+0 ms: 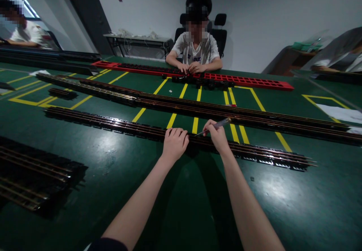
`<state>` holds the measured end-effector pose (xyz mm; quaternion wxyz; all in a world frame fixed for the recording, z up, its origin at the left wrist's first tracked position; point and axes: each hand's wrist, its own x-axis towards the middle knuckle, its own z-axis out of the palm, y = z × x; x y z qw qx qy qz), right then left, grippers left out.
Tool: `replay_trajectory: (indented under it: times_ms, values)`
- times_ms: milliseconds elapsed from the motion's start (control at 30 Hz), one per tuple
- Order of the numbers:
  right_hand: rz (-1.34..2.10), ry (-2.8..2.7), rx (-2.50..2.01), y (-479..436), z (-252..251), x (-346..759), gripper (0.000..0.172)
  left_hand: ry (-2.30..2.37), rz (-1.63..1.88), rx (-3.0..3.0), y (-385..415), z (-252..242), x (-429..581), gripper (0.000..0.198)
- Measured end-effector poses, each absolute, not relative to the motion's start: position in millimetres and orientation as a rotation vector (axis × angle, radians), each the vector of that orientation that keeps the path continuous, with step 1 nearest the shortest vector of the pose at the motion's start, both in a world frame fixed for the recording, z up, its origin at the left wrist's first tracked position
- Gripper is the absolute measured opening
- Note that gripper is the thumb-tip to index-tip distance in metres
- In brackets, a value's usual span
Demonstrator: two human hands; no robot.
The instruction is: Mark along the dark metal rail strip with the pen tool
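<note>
A long black strip with copper-coloured rods (135, 127) lies across the table before me. My left hand (175, 142) is closed over its middle, fingers curled on the far edge. Just to the right, my right hand (215, 135) grips a slim screwdriver (222, 123) with a see-through handle. The screwdriver slants down to the left, and its thin shaft meets the strip beside my left fingers. Whether the tip presses on a part there is too small to tell.
Behind the strip runs a longer row of similar black strips (175, 103). More rodded strips (36, 172) are stacked at left, and a short piece (62, 93) lies beyond. Across the green table (113, 202), a person (195, 47) works at a red rack (263, 82).
</note>
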<state>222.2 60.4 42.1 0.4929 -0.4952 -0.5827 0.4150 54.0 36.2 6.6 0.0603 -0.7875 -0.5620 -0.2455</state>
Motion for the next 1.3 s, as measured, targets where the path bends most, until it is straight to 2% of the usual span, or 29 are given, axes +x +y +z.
replay_trajectory:
  times_ms: [433,1000,1300]
  values:
    - [0.934,-1.450,-1.246,58.5,44.2,221.6,0.022,-1.691,-0.746,-2.338,37.2,6.4,55.2,0.032]
    - [1.100,-1.451,-1.220,60.1,44.0,216.2,0.021,-1.890,-0.787,-2.221,39.0,7.1,47.5,0.036]
    - [1.063,-1.431,-1.243,60.9,46.7,230.3,0.021,-1.896,-0.803,-2.238,38.1,5.6,46.1,0.036]
